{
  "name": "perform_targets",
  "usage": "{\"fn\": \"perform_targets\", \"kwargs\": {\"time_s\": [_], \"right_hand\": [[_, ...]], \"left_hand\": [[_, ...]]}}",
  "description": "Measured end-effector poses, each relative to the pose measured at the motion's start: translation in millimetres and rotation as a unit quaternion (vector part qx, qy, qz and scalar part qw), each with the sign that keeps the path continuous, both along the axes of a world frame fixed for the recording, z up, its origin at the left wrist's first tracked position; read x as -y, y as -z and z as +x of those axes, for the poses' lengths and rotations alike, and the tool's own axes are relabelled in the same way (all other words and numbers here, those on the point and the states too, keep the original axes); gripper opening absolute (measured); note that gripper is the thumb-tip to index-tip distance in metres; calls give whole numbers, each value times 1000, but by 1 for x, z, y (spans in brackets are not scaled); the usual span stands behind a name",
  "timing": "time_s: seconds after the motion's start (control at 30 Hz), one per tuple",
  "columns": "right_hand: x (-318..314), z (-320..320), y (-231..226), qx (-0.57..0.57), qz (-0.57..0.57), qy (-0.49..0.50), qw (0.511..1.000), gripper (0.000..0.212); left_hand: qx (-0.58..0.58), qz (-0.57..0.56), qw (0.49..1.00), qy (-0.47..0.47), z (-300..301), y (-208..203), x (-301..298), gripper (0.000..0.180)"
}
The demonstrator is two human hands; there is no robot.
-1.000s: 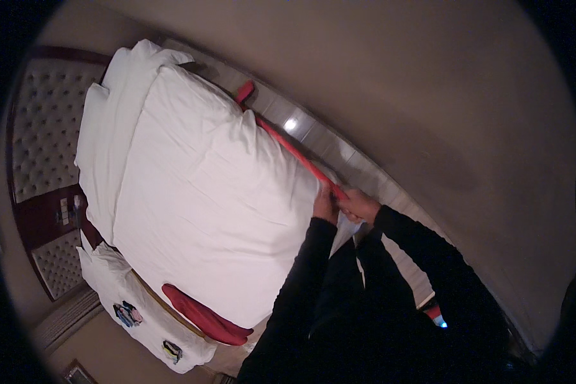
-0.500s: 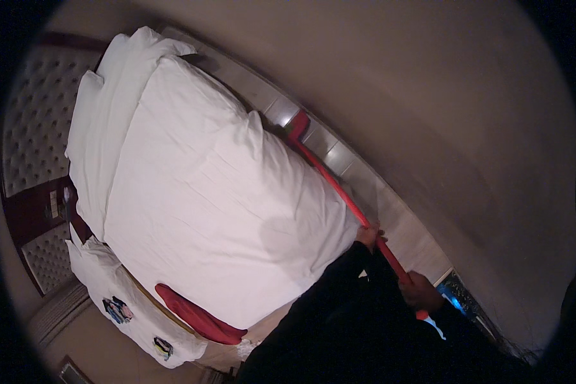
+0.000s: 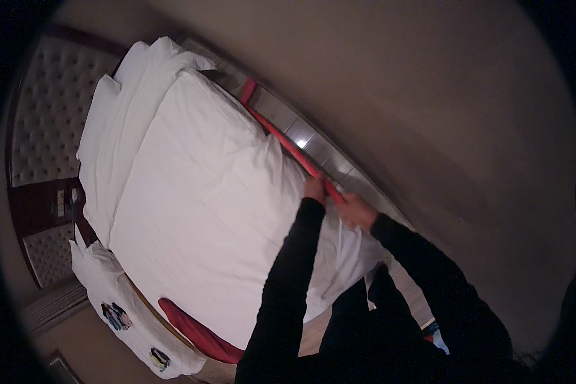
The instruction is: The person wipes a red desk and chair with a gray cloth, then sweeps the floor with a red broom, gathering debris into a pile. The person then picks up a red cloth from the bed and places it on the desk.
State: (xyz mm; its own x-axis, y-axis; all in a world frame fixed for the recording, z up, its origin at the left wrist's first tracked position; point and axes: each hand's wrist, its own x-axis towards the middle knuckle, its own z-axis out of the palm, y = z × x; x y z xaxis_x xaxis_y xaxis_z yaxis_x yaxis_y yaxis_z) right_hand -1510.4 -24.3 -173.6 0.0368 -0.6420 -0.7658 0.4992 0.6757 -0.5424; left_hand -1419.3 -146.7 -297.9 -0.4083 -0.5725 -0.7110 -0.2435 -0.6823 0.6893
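Observation:
A long red broom (image 3: 289, 146) slants across the narrow strip of floor between the bed and the wall. Its red head, at the far end, is small and dim, so the bristles cannot be made out. My left hand (image 3: 315, 189) is wrapped around the handle beside the bed's edge. Close behind it, my right hand (image 3: 358, 211) grips the near end of the handle. Both arms reach forward in black sleeves. Left of the broom, a large bed (image 3: 192, 185) is covered by a rumpled white sheet that hangs over its side.
The plain wall (image 3: 429, 115) bounds the tiled floor strip (image 3: 320, 150) on the right. A second white bed (image 3: 131, 320) stands at lower left, with dark printed items on it. A red cloth (image 3: 201, 336) lies between the beds. Tufted headboards (image 3: 57, 115) line the left.
The broom has slid farther along the floor strip toward the headboard end. Both hands moved forward and to the left with it, arms stretched out, and the hands are closer together.

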Motion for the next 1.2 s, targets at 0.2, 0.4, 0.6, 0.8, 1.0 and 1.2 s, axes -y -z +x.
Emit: {"fn": "perform_targets", "kwargs": {"time_s": [0.2,0.4,0.6,0.8,1.0,1.2], "right_hand": [[112,-18,22,82,20,40,996,12],[42,-8,28,97,-14,70,993,14],[-146,14,-29,86,164,40,982,12],[-270,32,-99,110,230,91,963,14],[-298,11,-111,-10,150,-5,989,13],[-305,-3,-107,-272,57,-161,947,20]], "left_hand": [[22,-195,980,43,-3,-6,79,35],[19,-171,984,45,-4,19,23,33],[44,49,998,8,14,78,-139,32],[43,192,980,-29,26,24,-276,31],[16,315,946,-74,-5,-10,-272,25],[-24,333,925,-181,-22,-41,-268,15]]}}
